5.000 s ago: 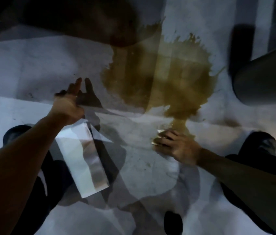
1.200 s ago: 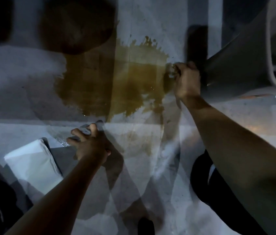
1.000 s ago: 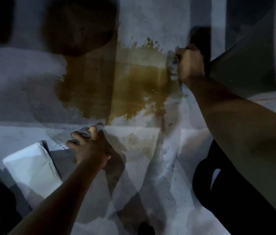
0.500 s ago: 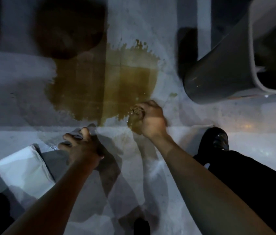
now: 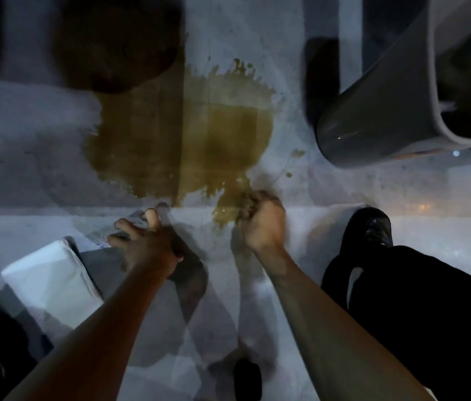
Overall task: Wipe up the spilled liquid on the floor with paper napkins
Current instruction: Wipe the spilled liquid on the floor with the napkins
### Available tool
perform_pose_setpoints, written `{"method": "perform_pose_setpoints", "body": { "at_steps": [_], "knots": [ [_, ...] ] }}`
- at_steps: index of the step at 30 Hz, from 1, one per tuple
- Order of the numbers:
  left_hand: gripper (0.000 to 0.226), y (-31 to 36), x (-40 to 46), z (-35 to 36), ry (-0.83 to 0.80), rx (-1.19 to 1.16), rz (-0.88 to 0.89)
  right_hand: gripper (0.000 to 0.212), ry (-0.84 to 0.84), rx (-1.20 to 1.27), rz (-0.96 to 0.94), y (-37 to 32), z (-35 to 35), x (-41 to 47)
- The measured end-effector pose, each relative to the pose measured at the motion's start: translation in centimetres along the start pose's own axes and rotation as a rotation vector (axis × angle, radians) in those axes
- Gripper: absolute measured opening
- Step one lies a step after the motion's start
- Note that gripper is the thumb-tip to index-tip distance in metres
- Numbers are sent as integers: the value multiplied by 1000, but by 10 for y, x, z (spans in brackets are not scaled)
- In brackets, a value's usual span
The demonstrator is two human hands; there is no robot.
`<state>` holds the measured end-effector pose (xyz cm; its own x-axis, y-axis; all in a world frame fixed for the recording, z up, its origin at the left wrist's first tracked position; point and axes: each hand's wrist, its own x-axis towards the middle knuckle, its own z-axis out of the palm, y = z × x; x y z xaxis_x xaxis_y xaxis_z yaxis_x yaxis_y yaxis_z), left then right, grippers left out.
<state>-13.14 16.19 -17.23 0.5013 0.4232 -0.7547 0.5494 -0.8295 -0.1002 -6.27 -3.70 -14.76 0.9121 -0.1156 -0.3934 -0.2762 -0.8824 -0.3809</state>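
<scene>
A wide brown puddle (image 5: 193, 140) spreads over the pale grey floor (image 5: 40, 169) in front of me. My right hand (image 5: 263, 221) is closed around a wet, stained napkin wad (image 5: 244, 202) pressed to the floor at the puddle's near right edge. My left hand (image 5: 144, 238) lies on a grey napkin (image 5: 136, 221) flat on the floor just below the puddle's near edge, fingers curled over it. A white stack of napkins (image 5: 52, 279) rests on the floor to the left of that hand.
A grey plastic bin (image 5: 378, 105) lies tilted at the upper right, close to the puddle. My black shoe (image 5: 370, 230) and dark trouser leg (image 5: 430, 299) fill the lower right. A dark round shadow (image 5: 118, 44) covers the floor beyond the puddle.
My right hand came back from the bin side of the puddle to its near right edge, still clutching the wad. The puddle's right side looks smaller. My left hand stayed on its napkin.
</scene>
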Motion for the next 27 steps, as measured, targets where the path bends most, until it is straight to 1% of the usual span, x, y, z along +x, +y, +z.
{"method": "perform_pose_setpoints", "body": {
  "at_steps": [1, 2, 4, 5, 6, 7, 8, 9, 10, 11, 12, 13, 14, 15, 16, 17, 19, 21, 23, 25, 27],
  "knots": [
    [106, 2, 0, -3, -24, -3, -14, 27, -8, -14, -16, -13, 5, 5],
    [106, 4, -1, -5, -2, 11, 2, 27, -15, -6, -30, -23, 10, 13],
    [105, -2, 4, 3, 20, 70, 28, 33, -15, 102, -31, -37, 11, 25],
    [105, -3, 8, 6, 29, 121, 50, 34, 16, 189, -4, -39, 5, 28],
    [104, -3, 11, 8, 35, 142, 74, 28, 72, 292, 8, -34, -3, 33],
    [103, -3, 13, 10, 42, 167, 91, 20, 142, 310, -16, -22, -13, 37],
    [102, -2, 10, 7, 42, 175, 100, 20, 150, 272, -4, -13, -29, 42],
    [105, -2, 10, 7, 47, 164, 104, 27, 171, 304, 33, 5, -40, 48],
    [109, -2, 12, 9, 49, 139, 98, 42, 217, 399, 109, 30, -43, 62],
    [111, -3, 13, 9, 26, 146, 76, 55, 277, 420, 143, 45, -47, 75],
    [110, -5, 14, 11, 16, 137, 62, 51, 321, 317, 42, 51, -53, 82],
    [107, -7, 18, 15, 11, 134, 61, 36, 248, 38, -103, 56, -58, 96],
    [102, -8, 19, 15, -3, 125, 68, 30, 223, -174, -164, 48, -64, 109],
    [99, -8, 20, 15, -9, 119, 75, 26, 231, -234, -171, 45, -68, 115],
    [98, -8, 20, 15, -17, 105, 79, 19, 195, -240, -196, 40, -72, 120],
    [99, -9, 22, 17, -13, 70, 71, 17, 180, -254, -192, 36, -76, 123],
    [98, -9, 22, 17, -12, 57, 69, 19, 165, -281, -150, 28, -77, 123],
    [95, -10, 23, 18, -8, 114, 82, 18, 125, -293, -133, 25, -67, 106],
    [95, -11, 28, 24, 2, 138, 75, 30, 55, -250, -169, 22, -50, 79],
    [100, -10, 27, 21, 22, 116, 64, 40, 1, -134, -176, 13, -30, 54],
    [110, -9, 19, 16, 49, 91, 78, 31, -67, -55, -142, -3, -17, 29]
  ]
}}
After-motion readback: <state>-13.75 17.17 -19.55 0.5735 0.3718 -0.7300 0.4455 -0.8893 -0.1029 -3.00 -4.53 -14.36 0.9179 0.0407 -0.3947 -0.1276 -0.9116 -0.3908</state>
